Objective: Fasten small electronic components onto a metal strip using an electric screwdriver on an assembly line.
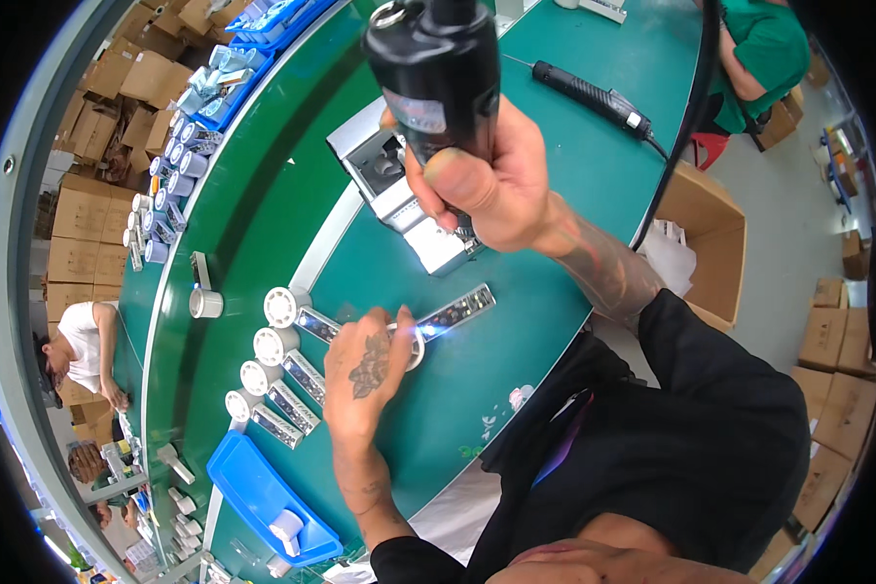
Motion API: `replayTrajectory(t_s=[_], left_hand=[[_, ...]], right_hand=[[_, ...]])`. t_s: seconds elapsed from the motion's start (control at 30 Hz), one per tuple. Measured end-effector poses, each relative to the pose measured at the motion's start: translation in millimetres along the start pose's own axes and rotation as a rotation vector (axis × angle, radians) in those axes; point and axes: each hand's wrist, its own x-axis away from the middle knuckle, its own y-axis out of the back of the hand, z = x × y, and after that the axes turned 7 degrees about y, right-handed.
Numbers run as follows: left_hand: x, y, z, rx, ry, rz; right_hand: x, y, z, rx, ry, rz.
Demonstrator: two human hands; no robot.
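My right hand (501, 190) is wrapped round a black electric screwdriver (438, 73), held up high over the table. Down on the green tabletop, my left hand (365, 375) has its fingers closed on the rim of a white round-headed unit (417, 347). A narrow strip carrying a circuit board (457, 311) extends from that unit toward the right; a bright glint lies near their joint. The left fingertips partly cover the round head. Beyond the screwdriver stands an open box (365, 175) with dark and white contents, partly hidden by my right hand.
Several similar white units (268, 346) lie in a row left of my left hand. A blue bin (273, 501) holds a white part. Another black screwdriver (594, 102) lies far right, above a cardboard box (720, 243). Co-workers sit at left (92, 346) and far right (774, 54).
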Motion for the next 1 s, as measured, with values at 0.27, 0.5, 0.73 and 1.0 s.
replayTrajectory(t_s=[0.27, 0.5, 0.73, 1.0], left_hand=[[-16, 10, -30, -0.293, 0.281, 0.239], [-19, -10, -28, -0.151, -0.298, -0.154], [-21, -29, -26, -0.039, -0.233, -0.006], [-20, -28, -26, -0.017, -0.210, -0.001]], right_hand=[[15, -4, 8, 0.025, -0.187, -0.061], [26, -12, 3, -0.021, -0.210, -0.096], [31, -8, -13, -0.009, -0.188, -0.044], [36, -10, -23, -0.059, -0.195, 0.016]])
